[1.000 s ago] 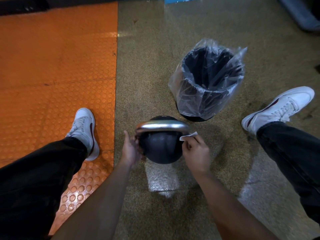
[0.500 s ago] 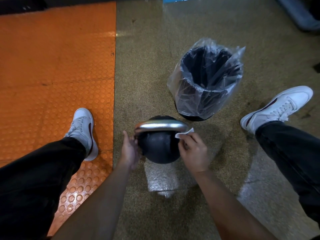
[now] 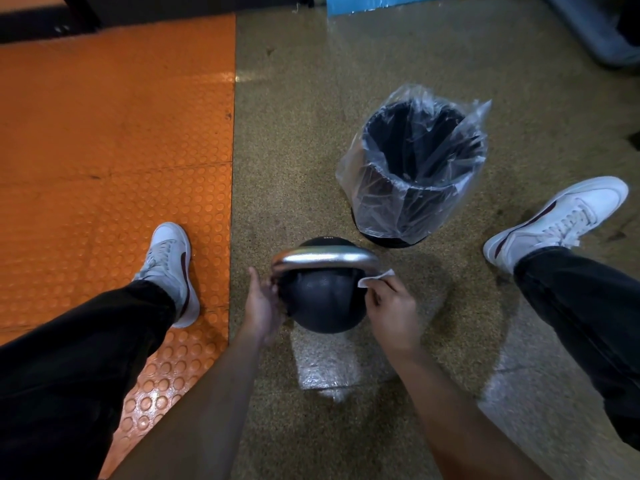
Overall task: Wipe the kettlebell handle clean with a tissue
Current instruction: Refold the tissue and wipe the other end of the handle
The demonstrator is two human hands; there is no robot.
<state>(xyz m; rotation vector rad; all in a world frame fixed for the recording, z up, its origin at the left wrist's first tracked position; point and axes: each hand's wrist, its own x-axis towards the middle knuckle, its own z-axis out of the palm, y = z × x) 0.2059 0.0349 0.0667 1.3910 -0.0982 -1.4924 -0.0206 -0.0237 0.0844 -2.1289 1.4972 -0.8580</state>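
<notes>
1. The kettlebell (image 3: 322, 303) stands on the speckled floor (image 3: 298, 133) between the person's feet, just in front of a black waste bin (image 3: 415, 168) lined with a clear plastic bag.
2. Its chrome handle (image 3: 325, 258) arches over the black ball and runs left to right across the view.
3. The left hand (image 3: 261, 303) rests against the left side of the ball, by the foot of the handle; its fingers lie fairly straight along the surface and brace rather than grip.
4. The right hand (image 3: 391, 306) pinches a small white tissue (image 3: 375, 277) between curled fingers and thumb, and the tissue touches the right end of the handle, where it bends down to the ball.
5. The step in hand looks like wiping that right bend.
6. To do it well, fold the tissue round the bar so it covers the underside too, then draw it along the whole arch towards the left end.
7. Keep the left hand pressing so the ball does not roll or tip.
8. The bin stands near for the used tissue.
</notes>
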